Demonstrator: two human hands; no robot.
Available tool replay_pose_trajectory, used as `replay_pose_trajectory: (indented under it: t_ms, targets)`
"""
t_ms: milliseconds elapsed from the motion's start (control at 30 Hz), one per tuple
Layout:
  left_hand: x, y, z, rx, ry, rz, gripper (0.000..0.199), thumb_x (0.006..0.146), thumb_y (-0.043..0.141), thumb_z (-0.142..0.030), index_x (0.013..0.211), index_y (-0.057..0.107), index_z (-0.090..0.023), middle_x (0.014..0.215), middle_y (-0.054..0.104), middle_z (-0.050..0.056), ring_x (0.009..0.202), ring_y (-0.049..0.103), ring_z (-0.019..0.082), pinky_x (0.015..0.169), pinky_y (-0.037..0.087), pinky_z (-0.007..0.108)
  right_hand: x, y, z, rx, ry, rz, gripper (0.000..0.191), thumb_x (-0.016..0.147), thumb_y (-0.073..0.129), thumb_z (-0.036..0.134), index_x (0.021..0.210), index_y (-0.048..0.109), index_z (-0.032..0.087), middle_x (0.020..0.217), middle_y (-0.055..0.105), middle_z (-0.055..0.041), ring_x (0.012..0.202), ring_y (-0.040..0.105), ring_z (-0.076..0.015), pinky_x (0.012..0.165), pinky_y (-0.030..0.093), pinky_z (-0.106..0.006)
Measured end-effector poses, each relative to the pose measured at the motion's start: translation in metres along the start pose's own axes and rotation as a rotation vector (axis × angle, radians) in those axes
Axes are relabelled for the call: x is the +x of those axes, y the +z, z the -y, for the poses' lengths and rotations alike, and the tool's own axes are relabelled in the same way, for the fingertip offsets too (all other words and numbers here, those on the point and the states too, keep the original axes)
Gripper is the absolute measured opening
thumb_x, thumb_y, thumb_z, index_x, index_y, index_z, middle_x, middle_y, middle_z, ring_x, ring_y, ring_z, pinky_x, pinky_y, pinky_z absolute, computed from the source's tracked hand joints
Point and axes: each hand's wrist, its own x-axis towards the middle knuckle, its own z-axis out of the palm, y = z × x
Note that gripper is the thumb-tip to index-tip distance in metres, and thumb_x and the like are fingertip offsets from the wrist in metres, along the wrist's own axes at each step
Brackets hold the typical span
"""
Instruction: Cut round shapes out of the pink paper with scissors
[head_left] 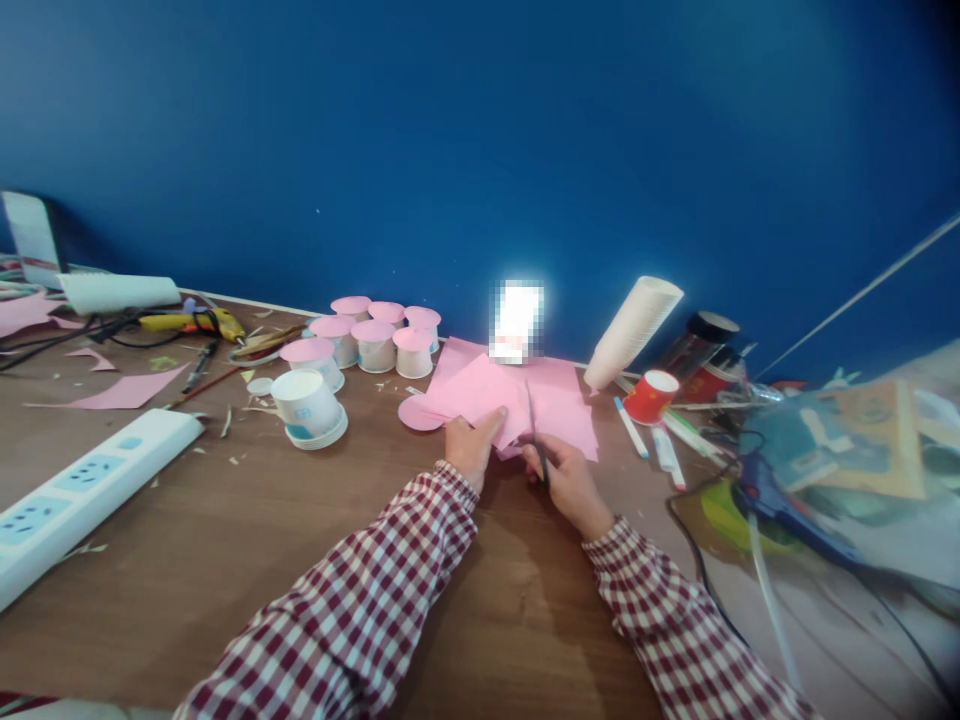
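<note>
My left hand [474, 445] grips a sheet of pink paper [484, 385], thumb on top and fingers underneath. In my right hand [566, 478] is a pair of scissors [533, 425], its blades pointing away from me at the right side of that sheet. More pink sheets [559, 380] lie beneath and behind, against the wall. A pink paper disc [420, 413] rests on the table just left of my left hand. Farther left stand several paper cups [375, 352] topped with pink discs.
A white cup [304, 405] stands in front of the group. On the left lie a power strip [97, 485] and a yellow glue gun [217, 322]. To the right are stacked cups [634, 330], a red cup [651, 396], markers [631, 428] and a blue glue gun [787, 515] with cords.
</note>
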Motion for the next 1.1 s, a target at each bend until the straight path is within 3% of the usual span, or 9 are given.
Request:
replay_pose_trajectory:
  t_ms: [367,633,1100]
  targets:
    - [0.0035,-0.0022,0.0018,0.011,0.006,0.024,0.043,0.053,0.082,-0.041,0.075,0.069,-0.007,0.065,0.069,0.011,0.064,0.065,0.021,0.056,0.052,0.03,-0.0003,0.0005,-0.0006,0.023,0.011,0.0,0.042,0.08,0.06,0.048,0.101,0.065,0.012,0.056,0.048,0.0032,0.052,0.046,-0.0118,0.048,0.039,-0.023]
    - [-0.0011,0.0005,-0.0043,-0.054,0.029,0.045,0.046,0.054,0.081,-0.04,0.084,0.069,-0.006,0.08,0.072,0.014,0.07,0.067,0.021,0.063,0.053,0.031,-0.0008,0.0009,0.0001,0.019,0.002,0.012,0.037,0.081,0.06,0.046,0.096,0.065,0.013,0.057,0.046,0.0037,0.053,0.044,-0.0115,0.05,0.039,-0.024]
    - [0.0018,-0.0002,-0.0005,-0.058,0.021,0.042,0.045,0.055,0.081,-0.039,0.084,0.069,-0.006,0.079,0.072,0.013,0.07,0.067,0.021,0.062,0.053,0.031,0.0005,0.0002,-0.0013,0.021,-0.001,0.007,0.037,0.081,0.06,0.044,0.1,0.065,0.012,0.057,0.048,0.0031,0.053,0.044,-0.0114,0.05,0.039,-0.024]
